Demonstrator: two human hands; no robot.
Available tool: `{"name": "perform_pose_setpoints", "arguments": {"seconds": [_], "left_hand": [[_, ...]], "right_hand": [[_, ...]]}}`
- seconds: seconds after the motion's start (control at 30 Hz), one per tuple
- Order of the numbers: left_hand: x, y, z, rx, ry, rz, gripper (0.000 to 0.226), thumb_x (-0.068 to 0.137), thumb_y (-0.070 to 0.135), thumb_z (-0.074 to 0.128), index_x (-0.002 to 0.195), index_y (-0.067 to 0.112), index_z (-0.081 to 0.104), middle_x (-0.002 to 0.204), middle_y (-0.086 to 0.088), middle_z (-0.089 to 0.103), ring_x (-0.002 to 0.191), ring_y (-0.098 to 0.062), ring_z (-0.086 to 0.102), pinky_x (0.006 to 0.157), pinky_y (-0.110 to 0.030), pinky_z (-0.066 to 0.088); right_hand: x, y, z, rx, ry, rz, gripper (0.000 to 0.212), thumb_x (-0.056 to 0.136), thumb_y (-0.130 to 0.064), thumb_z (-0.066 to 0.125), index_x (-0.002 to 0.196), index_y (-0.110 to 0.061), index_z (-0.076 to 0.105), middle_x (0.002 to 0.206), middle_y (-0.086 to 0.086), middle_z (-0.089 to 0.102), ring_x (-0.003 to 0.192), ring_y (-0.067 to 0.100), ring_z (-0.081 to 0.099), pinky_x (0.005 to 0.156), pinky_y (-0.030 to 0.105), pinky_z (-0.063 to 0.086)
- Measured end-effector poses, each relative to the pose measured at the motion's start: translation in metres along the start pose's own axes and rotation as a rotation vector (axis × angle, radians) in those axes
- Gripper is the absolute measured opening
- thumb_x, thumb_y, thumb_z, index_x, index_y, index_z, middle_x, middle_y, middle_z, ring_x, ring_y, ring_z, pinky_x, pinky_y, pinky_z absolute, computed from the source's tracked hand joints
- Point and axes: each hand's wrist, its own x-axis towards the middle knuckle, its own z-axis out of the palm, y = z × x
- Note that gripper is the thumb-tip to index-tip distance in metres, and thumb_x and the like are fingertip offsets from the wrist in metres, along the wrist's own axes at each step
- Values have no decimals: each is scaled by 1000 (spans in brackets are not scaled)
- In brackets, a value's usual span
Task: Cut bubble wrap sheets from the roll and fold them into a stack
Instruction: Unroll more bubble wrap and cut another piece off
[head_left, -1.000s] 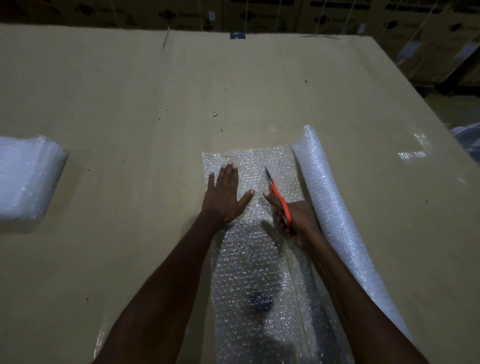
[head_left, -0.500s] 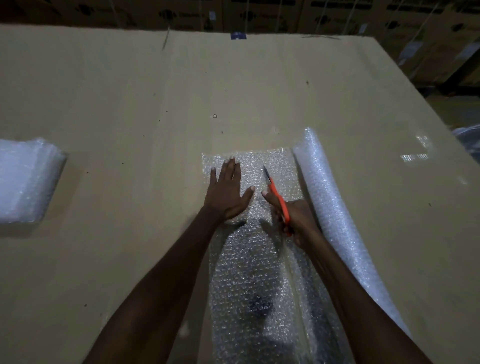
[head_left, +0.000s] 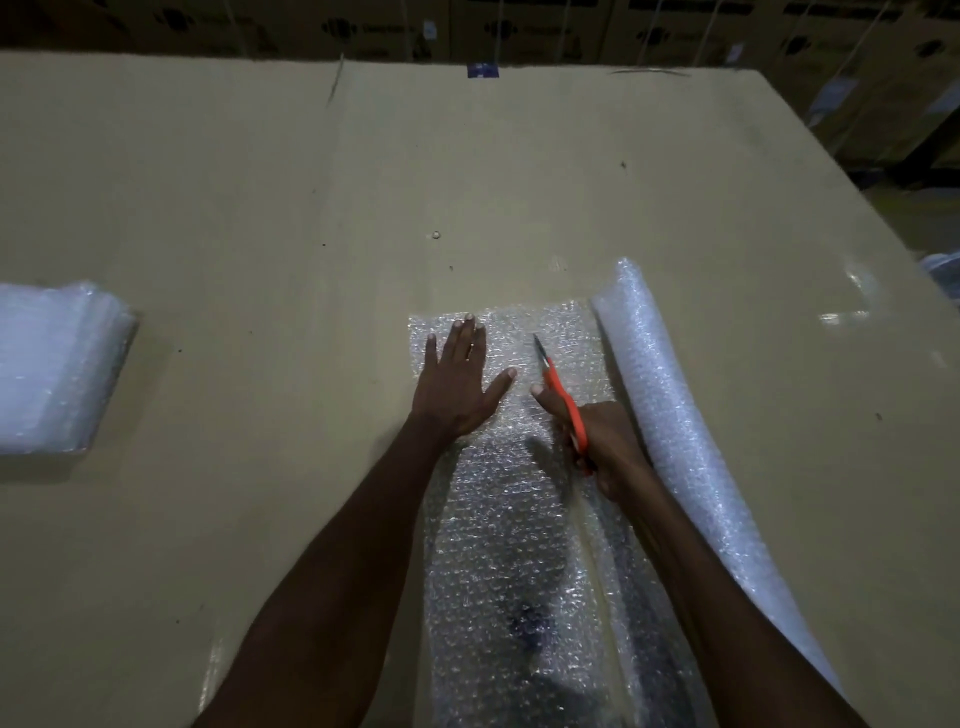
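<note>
one stack (head_left: 57, 364) sits folded already; our flat left hand (head_left: 457, 384) pins the sheet (head_left: 498, 519), our right hand (head_left: 605, 441) grips scissors (head_left: 558, 387) mid-cut beside the roll (head_left: 675, 415).

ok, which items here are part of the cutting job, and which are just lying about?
In use:
left hand flat on the bubble wrap sheet
right hand holding orange scissors
roll
folded stack

Lying about:
small round speck on the cardboard surface
boxes behind
</note>
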Motion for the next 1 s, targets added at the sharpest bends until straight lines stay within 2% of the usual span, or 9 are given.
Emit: {"name": "perform_pose_setpoints", "arguments": {"seconds": [0.07, 0.13, 0.27, 0.43, 0.67, 0.87, 1.0], "left_hand": [[-2, 0, -1, 7, 8, 0, 90, 95, 70, 9, 159, 7, 9, 168, -11, 1, 155, -23, -3, 123, -51, -4], [-1, 2, 1, -4, 15, 5, 93, 92, 70, 5, 159, 6, 11, 168, -11, 2, 155, -23, -1, 123, -51, -4], [2, 5, 3, -14, 10, 16, 91, 93, 70, 6, 160, 7, 6, 168, -10, -3, 155, -22, -5, 123, -51, -6], [2, 3, 3, -5, -2, 9, 88, 96, 69, 8, 160, 10, 0, 167, -8, -9, 154, -20, -11, 123, -50, -7], [2, 2, 4, 2, 23, 9, 84, 101, 67, 18, 159, 8, 3, 168, -8, -6, 154, -20, -9, 123, -48, -9], [2, 2, 3, 11, 13, 10, 86, 98, 68, 11, 159, 8, 2, 168, -8, -7, 154, -20, -10, 122, -48, -10], [1, 3, 3, 2, 3, 2, 85, 99, 68, 13, 159, 9, 0, 168, -8, -8, 154, -19, -11, 123, -48, -10]], "right_hand": [[0, 4, -1, 26, -13, 3, 54, 71, -47, 90, 57, -6, 57, 56, 15, 47, 36, 15, 35, 37, 18, 27], [0, 5, -2, 30, -22, 3, 55, 68, -52, 90, 67, -4, 62, 59, 16, 48, 37, 16, 36, 37, 19, 27], [4, -2, 0, 19, -31, 7, 54, 67, -59, 87, 57, -13, 61, 53, 10, 51, 37, 15, 38, 39, 20, 26], [4, 0, 0, 34, -21, -22, 54, 68, -54, 89, 64, -6, 65, 56, 14, 52, 38, 16, 38, 39, 18, 27], [11, -6, 6, 3, -53, -37, 58, 69, -62, 85, 53, -11, 62, 51, 12, 51, 37, 18, 38, 39, 20, 27], [10, -4, 5, 16, -63, -24, 58, 72, -57, 86, 53, -9, 61, 51, 12, 48, 37, 17, 38, 40, 19, 29], [14, -8, 9, 46, -82, -7, 58, 70, -59, 86, 55, -11, 59, 51, 9, 48, 39, 17, 38, 40, 20, 29]]}}
